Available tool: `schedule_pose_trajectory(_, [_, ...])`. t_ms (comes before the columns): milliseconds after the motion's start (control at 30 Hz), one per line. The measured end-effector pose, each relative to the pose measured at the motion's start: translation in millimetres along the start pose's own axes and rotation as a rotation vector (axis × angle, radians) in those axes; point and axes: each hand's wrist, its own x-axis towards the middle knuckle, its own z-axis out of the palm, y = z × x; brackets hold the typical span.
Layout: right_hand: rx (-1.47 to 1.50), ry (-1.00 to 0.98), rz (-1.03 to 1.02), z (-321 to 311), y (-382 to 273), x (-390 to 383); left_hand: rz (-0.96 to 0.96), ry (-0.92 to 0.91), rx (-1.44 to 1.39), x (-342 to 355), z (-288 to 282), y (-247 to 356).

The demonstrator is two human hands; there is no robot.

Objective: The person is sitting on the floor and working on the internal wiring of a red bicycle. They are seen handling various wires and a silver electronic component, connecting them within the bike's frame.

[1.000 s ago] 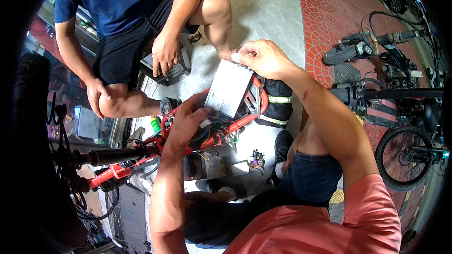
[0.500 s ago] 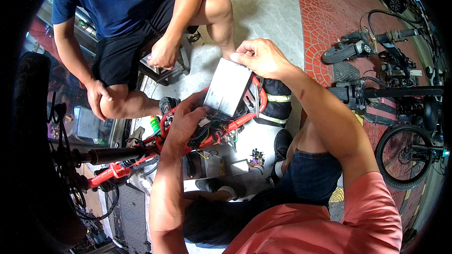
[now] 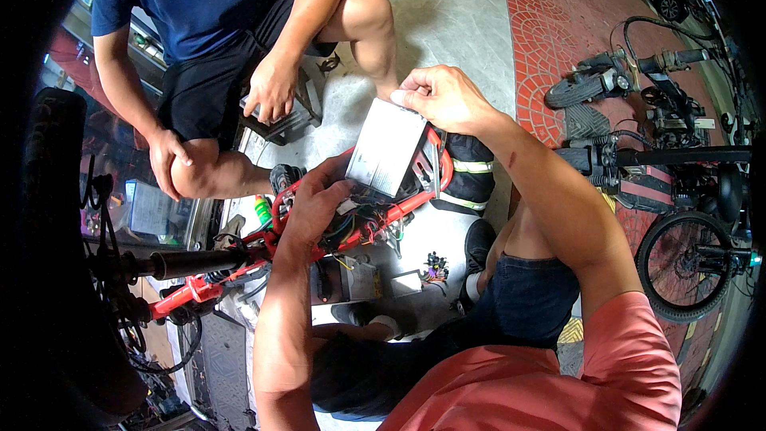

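Note:
A white, flat rectangular piece with fine print (image 3: 386, 148), a sheet or thin panel, is tilted between my two hands. My right hand (image 3: 444, 99) pinches its upper right corner between thumb and fingers. At the lower left edge, my left hand (image 3: 316, 201) is closed on it, thumb along the near side and the other fingers partly hidden. Beneath it runs the red tubular frame (image 3: 411, 206) of a small bike or scooter. Loose coloured wires (image 3: 351, 227) spill out of the frame beside my left wrist.
Across from me sits a person in a dark blue shirt (image 3: 199, 0). A black bag with reflective bands (image 3: 469, 172) lies behind the frame. A small white box (image 3: 405, 282) and a bundle of connectors (image 3: 435, 268) are on the floor. Bikes (image 3: 682, 267) stand at the right.
The other person's hand near the stool has turned, its fingers now loosened and pointing down. My hands and the printed piece have hardly moved.

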Motion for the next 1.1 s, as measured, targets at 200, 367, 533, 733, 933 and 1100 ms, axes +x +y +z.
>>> schedule_pose_trajectory(200, [0.011,-0.028,0.030,-1.7,-2.0,-0.3,0.008,-0.004,0.001,0.6,-1.7,-2.2])
schedule_pose_trajectory(367, [-0.001,-0.025,0.037,-1.5,-1.6,0.0,0.020,0.000,-0.010,1.6,-1.6,-2.5])
schedule_pose_trajectory(533, [-0.008,0.010,-0.006,0.9,0.7,0.7,0.008,0.012,-0.022,1.4,-0.8,-1.4])
schedule_pose_trajectory(733, [0.001,-0.008,0.007,-0.9,0.5,1.0,-0.013,0.012,-0.048,2.0,0.2,-1.2])
schedule_pose_trajectory(933, [-0.013,-0.018,0.023,-1.9,-1.5,0.7,0.002,-0.003,-0.079,3.5,-1.8,-6.4])
schedule_pose_trajectory(1100, [0.009,-0.022,0.029,-1.4,1.6,1.4,0.011,-0.009,-0.064,3.9,-1.9,-5.4])
